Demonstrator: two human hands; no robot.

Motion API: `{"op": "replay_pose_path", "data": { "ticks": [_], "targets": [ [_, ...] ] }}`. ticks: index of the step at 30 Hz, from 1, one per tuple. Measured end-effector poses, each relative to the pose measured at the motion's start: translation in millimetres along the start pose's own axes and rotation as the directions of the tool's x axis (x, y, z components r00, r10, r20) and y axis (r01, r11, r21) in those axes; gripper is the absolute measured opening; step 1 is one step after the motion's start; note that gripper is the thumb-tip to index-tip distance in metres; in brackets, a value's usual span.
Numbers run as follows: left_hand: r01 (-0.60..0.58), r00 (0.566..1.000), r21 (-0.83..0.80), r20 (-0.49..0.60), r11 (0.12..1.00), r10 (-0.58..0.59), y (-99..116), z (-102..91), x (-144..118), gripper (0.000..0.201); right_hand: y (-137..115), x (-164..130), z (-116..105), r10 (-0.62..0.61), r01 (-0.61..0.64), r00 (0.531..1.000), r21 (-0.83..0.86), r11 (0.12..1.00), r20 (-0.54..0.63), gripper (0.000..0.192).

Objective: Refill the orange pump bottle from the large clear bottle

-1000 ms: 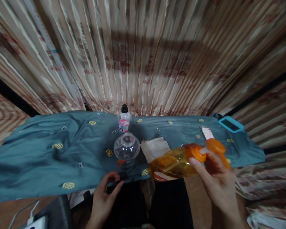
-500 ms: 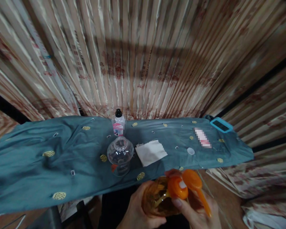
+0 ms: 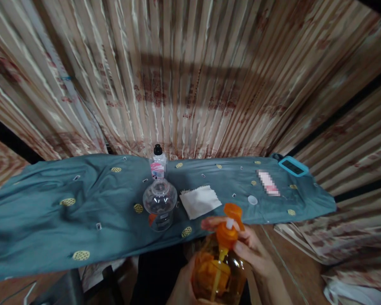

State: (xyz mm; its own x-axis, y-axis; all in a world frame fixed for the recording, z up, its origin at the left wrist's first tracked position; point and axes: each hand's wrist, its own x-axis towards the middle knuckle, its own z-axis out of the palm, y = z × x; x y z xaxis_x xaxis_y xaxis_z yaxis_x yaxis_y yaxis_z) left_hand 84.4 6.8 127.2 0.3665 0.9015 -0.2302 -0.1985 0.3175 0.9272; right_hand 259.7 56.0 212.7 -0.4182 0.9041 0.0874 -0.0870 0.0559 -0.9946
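Close to me, off the table's front edge, is a see-through amber pump bottle with a dip tube inside. My left hand wraps round the left side of its body; part of those fingers is hidden behind the bottle. At the top, my right hand has its thumb against the orange screw collar, with its fingers behind the neck. The orange pump head stands above the collar on a white stem.
On the teal tablecloth stand a clear round container and a black-capped bottle. A folded white cloth, a small translucent disc, a pixelated pink-white strip and a blue-framed device lie to the right.
The bottle has turned from tilted to nearly upright, and its pump head has swung up and left. My right hand has moved with it at the neck.
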Motion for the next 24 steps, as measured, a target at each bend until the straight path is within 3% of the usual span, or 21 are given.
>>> {"op": "replay_pose_path", "data": {
  "ticks": [2,4,6,10,16,20,22,24],
  "targets": [
    [-0.005,1.0,-0.015,0.002,1.0,0.005,1,-0.1,0,0.078,5,2,2,-0.023,0.02,0.991,-0.025,0.999,-0.132,0.055],
    [-0.025,1.0,-0.046,0.01,0.999,0.026,2,-0.7,2,0.081,7,2,8,-0.05,0.03,0.953,-0.073,0.997,-0.298,0.06],
    [-0.058,0.998,-0.077,0.014,0.995,0.059,3,-2.4,5,0.081,6,1,14,-0.057,0.024,0.919,-0.088,0.996,-0.391,0.051],
    [-0.11,0.993,-0.047,-0.036,0.993,0.108,2,-7.4,6,0.076,3,-7,21,-0.023,-0.008,0.919,-0.078,0.997,-0.393,0.036],
    [-0.074,0.994,0.026,-0.083,0.997,0.075,-4,-8.7,7,0.07,12,-18,21,0.033,-0.047,0.959,-0.044,0.998,-0.281,0.036],
    [-0.112,0.983,0.129,-0.128,0.985,0.128,-3,-11.7,7,0.067,18,-12,27,-0.042,0.001,0.903,-0.096,0.995,-0.427,0.047],
    [-0.12,0.977,0.208,-0.149,0.971,0.153,-3,-14.2,6,0.066,17,-9,30,-0.036,-0.017,0.868,-0.103,0.995,-0.495,0.042],
    [-0.112,0.977,0.249,-0.151,0.962,0.153,-3,-15.9,6,0.066,13,-8,30,-0.035,-0.01,0.874,-0.089,0.996,-0.484,0.031]
  ]
}}
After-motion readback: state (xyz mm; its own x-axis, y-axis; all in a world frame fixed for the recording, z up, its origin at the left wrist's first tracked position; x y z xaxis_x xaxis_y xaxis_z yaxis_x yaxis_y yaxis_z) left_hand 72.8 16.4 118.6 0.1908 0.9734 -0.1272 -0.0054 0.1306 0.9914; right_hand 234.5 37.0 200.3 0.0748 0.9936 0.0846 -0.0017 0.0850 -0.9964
